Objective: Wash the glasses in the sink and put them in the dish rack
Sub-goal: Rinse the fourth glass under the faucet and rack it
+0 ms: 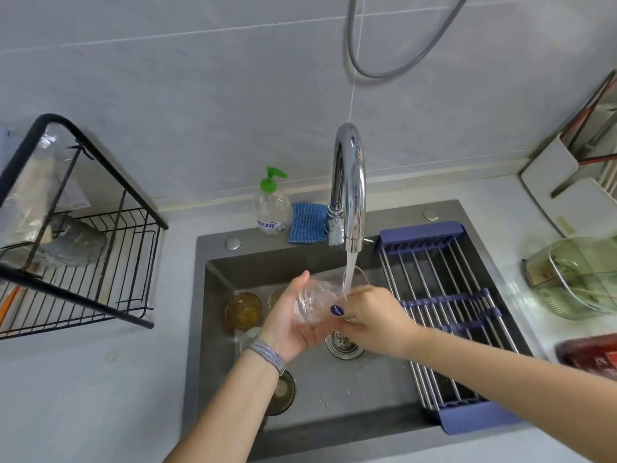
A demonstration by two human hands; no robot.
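Under the faucet, my left hand cradles and grips the clear glass; my right hand pinches its rim, fingertips hidden. Below, the sink holds amber glasses, partly covered by my arm.

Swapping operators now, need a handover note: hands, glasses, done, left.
Left hand cradles the clear glass under the running faucet; right hand grips its mouth end.
Amber glass stands on the sink floor; at least two more are partly hidden by the left arm.
Roll-up rack over the sink's right side holds no glasses.
Done: none racked. Left: finish rinsing, rack it, wash the rest.
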